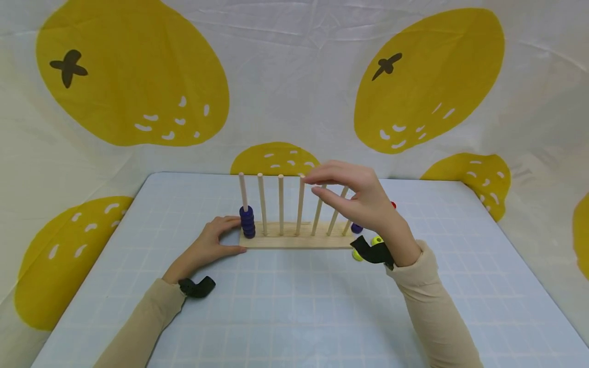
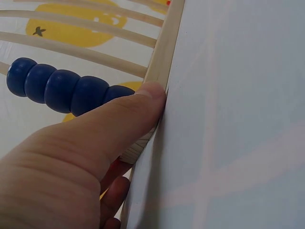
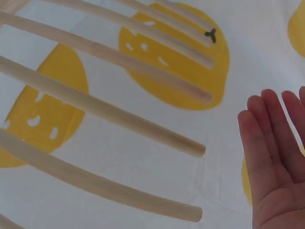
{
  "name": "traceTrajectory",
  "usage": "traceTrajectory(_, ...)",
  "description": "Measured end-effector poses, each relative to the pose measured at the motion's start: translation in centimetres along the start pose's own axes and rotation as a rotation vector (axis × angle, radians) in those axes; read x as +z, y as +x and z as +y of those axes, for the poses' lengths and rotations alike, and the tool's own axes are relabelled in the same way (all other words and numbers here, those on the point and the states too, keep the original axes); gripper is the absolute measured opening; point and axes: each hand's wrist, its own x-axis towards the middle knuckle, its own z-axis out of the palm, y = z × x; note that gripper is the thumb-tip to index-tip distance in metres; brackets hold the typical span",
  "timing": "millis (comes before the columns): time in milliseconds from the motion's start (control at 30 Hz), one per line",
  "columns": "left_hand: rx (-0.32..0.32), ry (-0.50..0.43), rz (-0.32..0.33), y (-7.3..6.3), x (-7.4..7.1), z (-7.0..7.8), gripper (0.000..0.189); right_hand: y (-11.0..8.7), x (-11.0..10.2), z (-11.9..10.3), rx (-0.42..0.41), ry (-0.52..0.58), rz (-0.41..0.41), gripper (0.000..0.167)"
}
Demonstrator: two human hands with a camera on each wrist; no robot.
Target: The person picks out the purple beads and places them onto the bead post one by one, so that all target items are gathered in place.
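Note:
A wooden peg stand (image 1: 299, 242) with several upright pegs stands on the table. Dark blue beads (image 1: 247, 223) are stacked on its leftmost peg, and the same blue beads (image 2: 62, 90) fill much of the left wrist view. My left hand (image 1: 212, 240) grips the left end of the base, thumb at the front edge and fingers behind. Above the pegs right of the middle, my right hand (image 1: 356, 191) hovers with fingers extended and thumb apart. Nothing is visible in its grasp; the right wrist view shows the fingers (image 3: 267, 148) beyond the peg tops.
Near the stand's right end lie a blue bead (image 1: 356, 228), yellow-green beads (image 1: 357, 254) and a red piece (image 1: 393, 205), partly hidden by the right arm. A pale blue checked cloth (image 1: 276, 312) covers the table. Behind hangs a white curtain (image 1: 294, 76) with yellow fruit prints.

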Motion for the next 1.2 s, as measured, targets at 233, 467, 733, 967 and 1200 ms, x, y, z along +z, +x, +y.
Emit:
traceTrajectory(233, -0.01, -0.015, -0.004, -0.1, -0.1, -0.1, 0.069, -1.6, -1.4, -0.1, 0.006, 0.027, 0.062, 0.025)
traceTrajectory(467, 0.002, 0.004, -0.006, 0.0, 0.0, -0.3, 0.068, -3.6, -2.5, 0.1, 0.041, 0.119, 0.289, 0.02)
traceTrajectory(733, -0.002, -0.007, -0.004, -0.1, 0.0, -0.3, 0.068, -5.9, -3.6, 0.9, 0.158, 0.107, 0.462, 0.011)
traceTrajectory(967, -0.009, 0.002, -0.004, -0.2, 0.0, -0.4, 0.068, -8.1, -4.7, 2.7, 0.297, 0.162, 0.56, 0.014)
traceTrajectory(1200, -0.008, 0.013, -0.002, -0.1, 0.0, -0.5, 0.068, -9.9, -5.3, 5.1, 0.497, 0.175, 0.517, 0.019)
